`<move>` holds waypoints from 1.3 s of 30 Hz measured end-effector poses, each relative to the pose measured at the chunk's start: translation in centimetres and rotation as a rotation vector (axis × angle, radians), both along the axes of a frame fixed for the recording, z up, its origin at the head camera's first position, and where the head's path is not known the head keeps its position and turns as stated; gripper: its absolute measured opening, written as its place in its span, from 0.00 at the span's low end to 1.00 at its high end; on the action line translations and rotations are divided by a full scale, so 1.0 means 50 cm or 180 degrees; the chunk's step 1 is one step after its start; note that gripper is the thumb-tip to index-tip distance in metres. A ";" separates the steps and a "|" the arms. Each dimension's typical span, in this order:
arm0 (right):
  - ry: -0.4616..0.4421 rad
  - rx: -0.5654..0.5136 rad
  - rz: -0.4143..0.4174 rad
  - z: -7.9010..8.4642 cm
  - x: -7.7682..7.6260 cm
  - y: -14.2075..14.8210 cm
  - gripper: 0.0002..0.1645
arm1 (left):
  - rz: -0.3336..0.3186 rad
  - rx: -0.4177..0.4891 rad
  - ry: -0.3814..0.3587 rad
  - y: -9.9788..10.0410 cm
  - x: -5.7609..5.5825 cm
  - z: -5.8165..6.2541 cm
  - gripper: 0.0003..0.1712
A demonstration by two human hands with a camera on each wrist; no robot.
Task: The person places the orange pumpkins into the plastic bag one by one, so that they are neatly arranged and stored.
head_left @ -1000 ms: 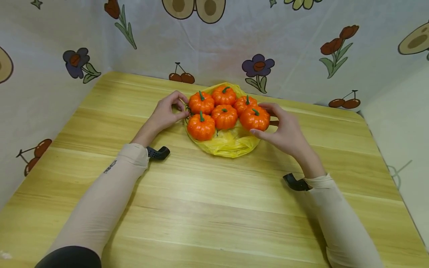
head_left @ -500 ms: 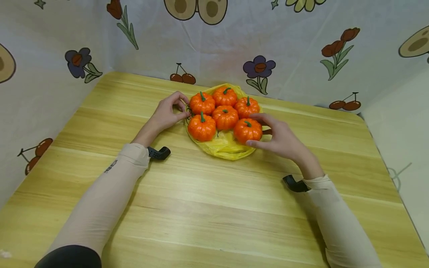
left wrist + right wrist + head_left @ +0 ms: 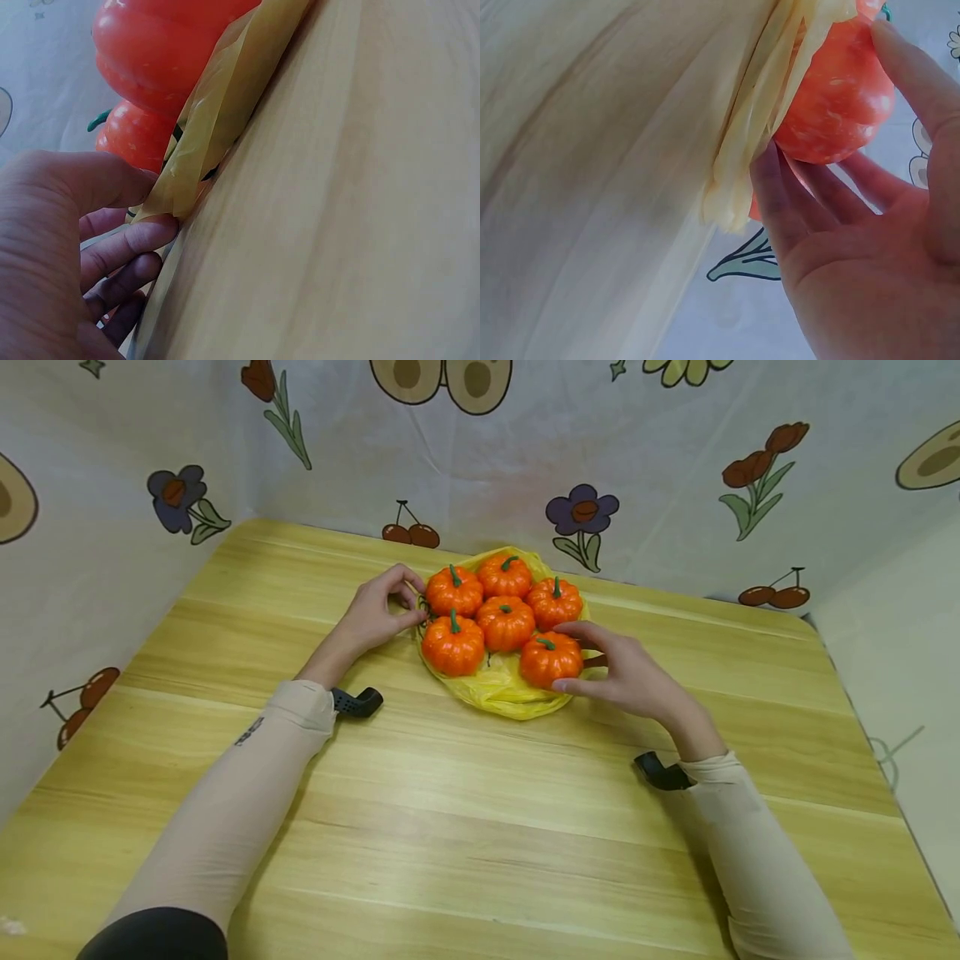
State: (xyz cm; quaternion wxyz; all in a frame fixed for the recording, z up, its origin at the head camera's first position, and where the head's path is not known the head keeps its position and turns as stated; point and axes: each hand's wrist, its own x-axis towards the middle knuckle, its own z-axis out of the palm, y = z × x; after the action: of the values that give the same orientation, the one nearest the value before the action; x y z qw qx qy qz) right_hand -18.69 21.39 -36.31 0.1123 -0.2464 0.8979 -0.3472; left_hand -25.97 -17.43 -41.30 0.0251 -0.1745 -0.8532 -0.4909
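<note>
Several small orange toy pumpkins with green stems sit bunched on a crumpled yellow plastic bag (image 3: 498, 693) at the far middle of the table. My left hand (image 3: 375, 610) pinches the bag's left edge between thumb and finger; in the left wrist view the plastic film (image 3: 187, 165) runs up from that pinch. My right hand (image 3: 630, 672) holds the front-right pumpkin (image 3: 551, 661), its thumb at the near side and its fingers around the far and right sides. The right wrist view shows this pumpkin (image 3: 840, 97) against the bag's folded edge (image 3: 754, 142).
The pale wooden table (image 3: 465, 827) stretches toward me and to both sides. Behind it hangs a white cloth (image 3: 330, 460) printed with flowers, cherries and avocados. A black curved piece (image 3: 358, 702) sticks out at the left wrist, another black piece (image 3: 663, 772) at the right.
My right hand has brought its pumpkin down and toward me, from overlapping the back-right pumpkin to the bag's front right. The left hand has kept its place at the bag's edge.
</note>
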 end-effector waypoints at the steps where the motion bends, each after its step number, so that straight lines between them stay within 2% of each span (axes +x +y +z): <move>1: -0.0018 -0.0003 0.0012 0.000 0.000 0.001 0.43 | 0.0001 -0.0002 -0.0002 0.000 0.000 0.000 0.19; 10: 0.0030 0.0071 -0.0090 0.004 -0.005 0.015 0.45 | -0.0008 0.0015 0.0018 0.004 -0.004 -0.001 0.19; 16: 0.0061 0.0075 -0.0171 0.008 -0.004 0.025 0.42 | -0.0041 0.0055 0.0002 0.004 -0.002 -0.003 0.19; 29: -0.0041 0.0156 -0.0169 -0.002 -0.014 0.017 0.40 | -0.0015 0.0019 0.0016 -0.017 0.001 -0.009 0.19; 39: -0.0101 0.0262 -0.0179 0.001 -0.013 0.044 0.40 | -0.0083 0.0187 -0.0011 0.019 -0.007 -0.010 0.19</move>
State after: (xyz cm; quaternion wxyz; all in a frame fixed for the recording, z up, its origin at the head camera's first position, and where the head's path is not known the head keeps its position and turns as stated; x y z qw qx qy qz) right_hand -19.32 23.57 -36.24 0.1267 -0.2107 0.9160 -0.3169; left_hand -26.32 -16.47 -41.82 0.0224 -0.1839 -0.8362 -0.5163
